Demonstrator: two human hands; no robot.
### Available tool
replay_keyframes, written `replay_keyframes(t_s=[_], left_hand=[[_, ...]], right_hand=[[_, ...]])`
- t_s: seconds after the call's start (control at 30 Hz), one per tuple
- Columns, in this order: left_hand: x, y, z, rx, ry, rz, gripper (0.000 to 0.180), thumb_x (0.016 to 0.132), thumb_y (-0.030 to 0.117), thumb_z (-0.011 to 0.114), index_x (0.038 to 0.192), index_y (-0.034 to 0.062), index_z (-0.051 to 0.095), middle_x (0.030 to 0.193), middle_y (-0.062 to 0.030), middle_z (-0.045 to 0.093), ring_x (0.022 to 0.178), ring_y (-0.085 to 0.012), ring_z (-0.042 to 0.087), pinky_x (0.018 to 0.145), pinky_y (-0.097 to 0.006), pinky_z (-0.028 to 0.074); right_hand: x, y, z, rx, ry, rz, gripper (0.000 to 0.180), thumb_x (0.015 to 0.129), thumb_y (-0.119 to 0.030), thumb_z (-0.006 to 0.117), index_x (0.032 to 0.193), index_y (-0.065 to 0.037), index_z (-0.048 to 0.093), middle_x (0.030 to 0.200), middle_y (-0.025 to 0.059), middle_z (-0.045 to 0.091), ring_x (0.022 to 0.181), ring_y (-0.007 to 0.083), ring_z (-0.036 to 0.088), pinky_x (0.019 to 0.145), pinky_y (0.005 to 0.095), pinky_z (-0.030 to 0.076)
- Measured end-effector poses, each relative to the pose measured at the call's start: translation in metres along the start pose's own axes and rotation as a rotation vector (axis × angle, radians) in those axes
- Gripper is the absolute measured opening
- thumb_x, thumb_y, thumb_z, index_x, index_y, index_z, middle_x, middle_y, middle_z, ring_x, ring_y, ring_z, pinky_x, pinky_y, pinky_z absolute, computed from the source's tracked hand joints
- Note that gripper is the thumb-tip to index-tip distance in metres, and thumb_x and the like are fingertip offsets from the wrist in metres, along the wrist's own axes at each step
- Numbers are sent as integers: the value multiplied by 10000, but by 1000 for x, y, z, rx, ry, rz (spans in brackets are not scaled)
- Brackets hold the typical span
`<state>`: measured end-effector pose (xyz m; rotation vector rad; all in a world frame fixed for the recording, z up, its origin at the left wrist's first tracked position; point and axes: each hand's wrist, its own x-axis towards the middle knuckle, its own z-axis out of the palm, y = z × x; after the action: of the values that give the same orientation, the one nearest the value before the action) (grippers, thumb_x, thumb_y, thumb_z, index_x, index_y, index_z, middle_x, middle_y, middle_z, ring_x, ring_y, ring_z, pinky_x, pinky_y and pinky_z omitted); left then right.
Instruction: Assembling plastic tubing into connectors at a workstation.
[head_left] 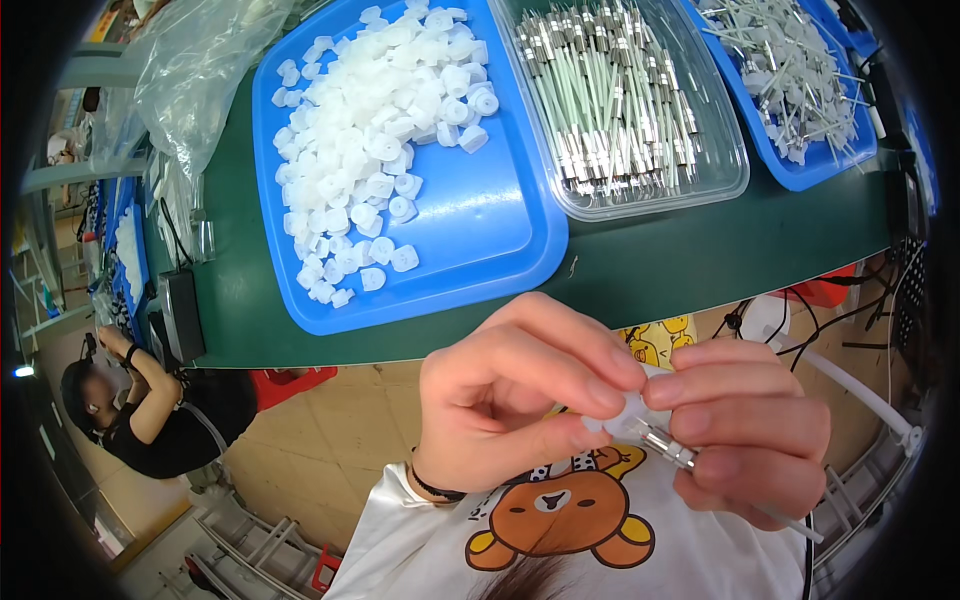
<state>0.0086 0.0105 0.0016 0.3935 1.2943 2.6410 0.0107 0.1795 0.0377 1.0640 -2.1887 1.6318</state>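
Note:
Just past the table's near edge, my two hands meet in front of my shirt. My left hand (505,385) pinches a small translucent white plastic cap (627,418) between thumb and fingers. In my right hand (755,430) is a thin rod with a silver metal end (668,446), its pale tail sticking out below the fingers. The metal tip meets the cap; how far it sits inside I cannot tell. My right thumb and index finger also close on the cap's far side, partly hiding it.
A blue tray (480,225) holds a heap of white caps (370,150). Beside it, a clear plastic box (650,208) holds many metal-ended rods (610,110). Another blue tray (800,178) carries capped rods (790,80). A person (145,410) sits at left; cables (800,320) hang at right.

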Motion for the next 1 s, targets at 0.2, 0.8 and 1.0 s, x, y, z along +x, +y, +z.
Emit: replay_keyframes(t_s=[0.2,0.8,1.0], left_hand=[[2,0,2,-21,15,-17,284,653,-38,661,854,90,507,902,-97,498,752,-220,520,615,-265,449],[0,-2,-2,6,2,17,263,670,-24,653,877,65,518,900,-107,507,715,-199,519,597,-247,452],[0,-4,-1,13,4,9,268,665,-24,656,873,72,518,900,-103,508,706,-196,514,586,-246,442]], right_hand=[[1,-3,-5,22,-33,53,233,737,-68,582,908,-34,427,931,150,489,804,282,570,725,409,467],[-1,-2,-1,23,-29,27,234,729,-38,580,912,-21,435,935,161,497,811,290,574,718,401,472],[-5,1,1,-2,6,1,239,741,-44,572,924,-18,420,930,158,487,802,297,575,706,401,478]])
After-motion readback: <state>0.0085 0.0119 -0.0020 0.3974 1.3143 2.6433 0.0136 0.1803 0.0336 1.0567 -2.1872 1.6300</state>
